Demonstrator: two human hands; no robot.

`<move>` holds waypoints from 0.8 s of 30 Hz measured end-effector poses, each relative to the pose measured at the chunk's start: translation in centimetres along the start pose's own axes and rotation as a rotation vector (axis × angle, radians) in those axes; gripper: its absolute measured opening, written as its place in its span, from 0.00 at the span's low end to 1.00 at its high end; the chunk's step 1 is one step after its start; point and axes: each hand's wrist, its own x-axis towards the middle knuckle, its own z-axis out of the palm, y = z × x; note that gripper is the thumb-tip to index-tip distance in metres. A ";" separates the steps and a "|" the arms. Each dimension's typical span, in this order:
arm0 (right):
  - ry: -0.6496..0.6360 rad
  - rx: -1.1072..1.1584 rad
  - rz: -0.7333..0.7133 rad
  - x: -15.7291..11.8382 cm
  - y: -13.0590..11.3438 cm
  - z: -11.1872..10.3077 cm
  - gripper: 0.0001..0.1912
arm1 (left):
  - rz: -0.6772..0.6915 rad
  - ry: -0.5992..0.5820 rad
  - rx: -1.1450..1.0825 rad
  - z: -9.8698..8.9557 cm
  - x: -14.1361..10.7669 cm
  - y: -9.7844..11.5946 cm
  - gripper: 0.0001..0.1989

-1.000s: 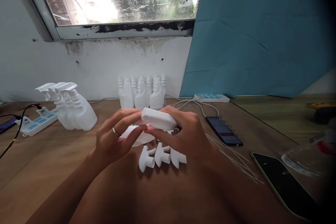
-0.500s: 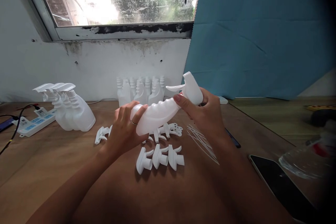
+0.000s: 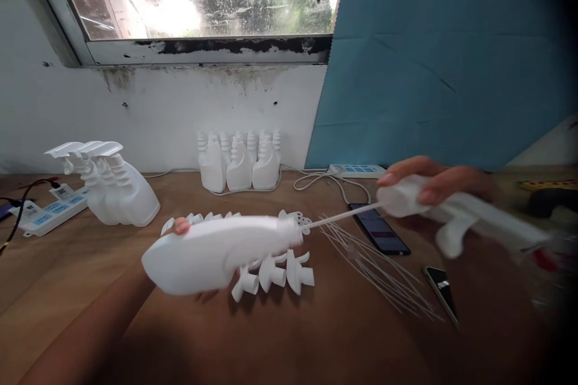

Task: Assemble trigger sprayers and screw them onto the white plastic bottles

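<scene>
A white spray bottle (image 3: pixel 194 258) lies almost level in my left hand (image 3: pixel 182 226). That hand is closed round it from below, mostly hidden behind it. On the right, my right hand (image 3: pixel 456 183) is wrapped round a white trigger sprayer head (image 3: pixel 401 197), slightly blurred. From the head a thin dip tube (image 3: pixel 343 215) runs left to the bottle's neck; its far end appears to be inside the mouth. Under and behind the bottle, several loose trigger sprayer heads (image 3: pixel 298 274) lie on the table.
Loose thin tubes (image 3: pixel 383 271) are spread beside a phone (image 3: pixel 379 228), with another phone (image 3: pixel 442 295) farther right. White bottles (image 3: pixel 239 165) stand by the wall. Bottles with sprayer heads (image 3: pixel 112 186) stand at left near a power strip (image 3: pixel 58 210). Another power strip (image 3: pixel 356 171) is at the back.
The sprayer head has come away from the bottle's neck and moved right with my right hand, exposing the tube. The bottle has moved down and left and lies more level.
</scene>
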 end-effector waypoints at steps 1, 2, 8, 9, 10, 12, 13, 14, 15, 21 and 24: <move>0.132 0.015 0.042 -0.4 0.3 -0.5 0.10 | -0.024 -0.067 -0.026 -0.2 0.2 0.3 0.49; 0.271 0.040 0.085 -0.9 0.7 -0.9 0.11 | -0.016 -0.085 -0.049 -0.3 0.6 0.7 0.47; 0.774 0.364 0.340 -3.8 5.6 -1.9 0.13 | 0.429 0.504 0.162 -1.4 8.4 3.6 0.44; 0.805 0.430 0.367 -4.2 6.5 -2.1 0.12 | 0.454 0.584 0.168 -1.7 10.2 3.5 0.46; 0.826 0.483 0.391 -4.6 7.2 -2.2 0.11 | 0.467 0.647 0.172 -2.1 12.1 3.2 0.48; 0.839 0.543 0.438 -5.3 8.2 -2.3 0.09 | 0.475 0.782 0.191 -2.6 15.5 2.3 0.49; 0.831 0.552 0.463 -5.6 8.5 -2.3 0.08 | 0.477 0.855 0.211 -2.8 17.0 1.8 0.50; 0.816 0.547 0.485 -5.8 8.7 -2.2 0.08 | 0.480 0.932 0.237 -2.8 18.3 1.3 0.51; 0.799 0.535 0.506 -5.9 8.9 -2.1 0.07 | 0.482 1.005 0.268 -2.7 19.4 0.8 0.51; 0.777 0.494 0.565 -6.4 10.0 -1.0 0.10 | 0.470 1.248 0.479 -1.4 23.1 -1.3 0.50; 0.782 0.505 0.575 -6.5 10.3 -0.5 0.13 | 0.451 1.288 0.556 -0.9 24.0 -1.7 0.48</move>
